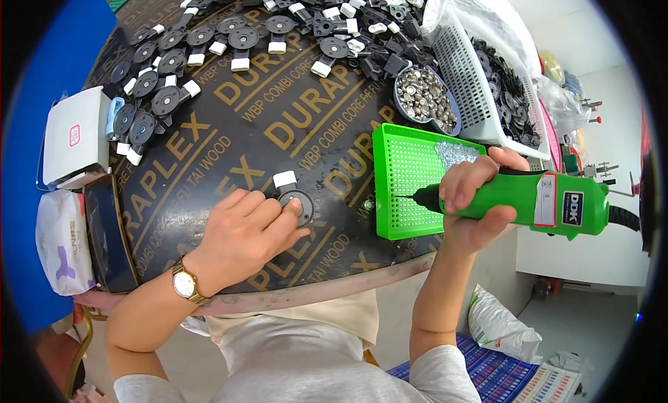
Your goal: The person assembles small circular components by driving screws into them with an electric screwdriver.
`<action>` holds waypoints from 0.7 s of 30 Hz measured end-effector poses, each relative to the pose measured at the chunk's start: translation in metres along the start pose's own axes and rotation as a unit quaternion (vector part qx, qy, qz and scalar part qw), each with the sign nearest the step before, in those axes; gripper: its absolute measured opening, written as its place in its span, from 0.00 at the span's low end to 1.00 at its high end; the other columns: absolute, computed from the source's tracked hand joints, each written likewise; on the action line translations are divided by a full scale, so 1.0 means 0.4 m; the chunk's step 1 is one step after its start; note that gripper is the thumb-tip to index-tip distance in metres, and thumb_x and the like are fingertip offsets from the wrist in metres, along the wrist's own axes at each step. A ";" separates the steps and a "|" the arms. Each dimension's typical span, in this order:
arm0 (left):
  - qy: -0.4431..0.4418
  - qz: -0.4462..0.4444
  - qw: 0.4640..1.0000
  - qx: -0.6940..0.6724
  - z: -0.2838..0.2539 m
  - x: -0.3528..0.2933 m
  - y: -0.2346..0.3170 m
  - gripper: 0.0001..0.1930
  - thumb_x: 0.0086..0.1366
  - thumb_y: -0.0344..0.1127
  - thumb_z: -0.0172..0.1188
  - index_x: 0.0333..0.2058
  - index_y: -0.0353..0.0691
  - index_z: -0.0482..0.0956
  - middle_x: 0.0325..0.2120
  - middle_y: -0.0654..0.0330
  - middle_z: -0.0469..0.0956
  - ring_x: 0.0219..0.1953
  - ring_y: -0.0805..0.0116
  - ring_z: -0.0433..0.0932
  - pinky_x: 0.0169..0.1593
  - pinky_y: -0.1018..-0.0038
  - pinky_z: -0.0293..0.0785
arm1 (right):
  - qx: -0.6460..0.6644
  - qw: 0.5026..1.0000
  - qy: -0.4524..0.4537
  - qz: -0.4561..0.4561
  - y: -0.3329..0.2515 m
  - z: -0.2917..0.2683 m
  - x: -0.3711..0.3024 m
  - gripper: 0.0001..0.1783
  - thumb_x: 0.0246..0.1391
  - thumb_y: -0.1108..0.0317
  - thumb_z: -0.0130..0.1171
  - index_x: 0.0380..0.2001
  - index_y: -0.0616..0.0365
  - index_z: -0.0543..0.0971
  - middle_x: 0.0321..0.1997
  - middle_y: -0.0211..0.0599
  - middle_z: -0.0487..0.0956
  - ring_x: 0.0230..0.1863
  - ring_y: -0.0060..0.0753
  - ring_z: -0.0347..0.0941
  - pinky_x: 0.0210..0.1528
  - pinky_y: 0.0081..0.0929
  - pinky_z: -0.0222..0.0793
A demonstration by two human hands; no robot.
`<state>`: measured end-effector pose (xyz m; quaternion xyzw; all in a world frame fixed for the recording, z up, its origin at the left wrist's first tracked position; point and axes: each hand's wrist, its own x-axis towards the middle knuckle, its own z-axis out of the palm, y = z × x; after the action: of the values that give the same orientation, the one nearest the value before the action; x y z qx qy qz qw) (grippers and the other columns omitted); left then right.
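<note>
One green electric screwdriver [529,204], lengthwise level, tip leftward.

This is a small assembly workshop, a hand-work station rather than a home or an office. The bench [292,124] is a sheet of dark film-faced plywood with printed lettering, used bare as a work surface. Dozens of identical black round parts with white clips [167,97] lie in rows and heaps across it. A white slotted basket [466,83] holds more black parts, and a small bowl of shiny metal fasteners [424,97] sits beside it. A green perforated tray [407,187] rests at the bench edge, and a green electric screwdriver [529,201] with a cord is in use over it.
</note>
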<state>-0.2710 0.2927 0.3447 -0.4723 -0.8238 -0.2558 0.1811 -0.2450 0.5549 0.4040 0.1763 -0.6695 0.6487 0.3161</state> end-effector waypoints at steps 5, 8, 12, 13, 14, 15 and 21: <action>-0.003 -0.003 1.000 0.013 -0.004 0.007 0.002 0.15 0.46 0.35 0.67 0.34 0.39 0.77 0.18 0.66 0.64 0.22 0.71 0.66 0.26 0.77 0.63 | 0.027 0.999 0.009 0.024 0.000 -0.008 0.010 0.37 0.48 0.44 0.61 0.49 0.64 0.65 0.15 0.31 0.68 0.12 0.21 0.63 0.14 0.18 0.59; -0.012 -0.016 1.000 -0.023 -0.013 0.010 0.005 0.16 0.44 0.35 0.67 0.34 0.39 0.78 0.19 0.65 0.64 0.22 0.70 0.66 0.26 0.76 0.63 | -0.055 0.998 0.010 0.005 -0.004 0.020 0.012 0.35 0.53 0.41 0.54 0.44 0.66 0.66 0.15 0.29 0.65 0.12 0.20 0.58 0.14 0.17 0.56; -0.005 -0.009 1.000 -0.016 -0.015 0.011 0.008 0.16 0.44 0.34 0.67 0.34 0.40 0.78 0.20 0.65 0.64 0.23 0.70 0.66 0.26 0.75 0.63 | -0.097 0.995 0.017 0.001 -0.014 0.040 0.011 0.34 0.53 0.41 0.54 0.43 0.65 0.66 0.15 0.30 0.65 0.12 0.20 0.58 0.14 0.18 0.56; -0.021 -0.023 0.999 -0.029 -0.019 0.011 0.010 0.15 0.44 0.34 0.67 0.33 0.39 0.78 0.23 0.64 0.65 0.25 0.69 0.67 0.28 0.74 0.65 | -0.092 0.995 0.030 -0.001 -0.015 0.038 0.011 0.33 0.53 0.42 0.54 0.44 0.65 0.66 0.15 0.30 0.65 0.12 0.20 0.58 0.14 0.18 0.56; -0.036 -0.038 0.998 -0.039 -0.024 0.008 0.011 0.14 0.45 0.35 0.67 0.32 0.39 0.78 0.25 0.63 0.67 0.28 0.68 0.69 0.30 0.73 0.67 | -0.085 0.996 0.041 -0.003 -0.014 0.038 0.012 0.33 0.54 0.42 0.54 0.44 0.64 0.65 0.16 0.30 0.65 0.12 0.20 0.58 0.14 0.18 0.56; -0.037 -0.041 0.998 -0.037 -0.021 0.008 0.009 0.14 0.45 0.35 0.67 0.32 0.39 0.78 0.25 0.63 0.67 0.28 0.68 0.69 0.30 0.73 0.67 | -0.036 0.998 0.055 0.022 -0.021 0.030 0.009 0.34 0.51 0.44 0.59 0.46 0.64 0.65 0.16 0.31 0.68 0.13 0.21 0.61 0.16 0.19 0.59; -0.043 -0.047 0.985 -0.158 0.002 0.007 -0.002 0.13 0.51 0.39 0.67 0.31 0.39 0.75 0.46 0.55 0.73 0.50 0.56 0.72 0.54 0.59 0.67 | 0.101 0.993 0.064 -0.013 -0.088 0.098 0.009 0.41 0.51 0.36 0.52 0.51 0.64 0.60 0.17 0.30 0.68 0.13 0.22 0.62 0.15 0.19 0.60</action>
<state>-0.2730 0.2947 0.3454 -0.4660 -0.8016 -0.3703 0.0559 -0.2326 0.5139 0.4347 0.1741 -0.5767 0.7184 0.3477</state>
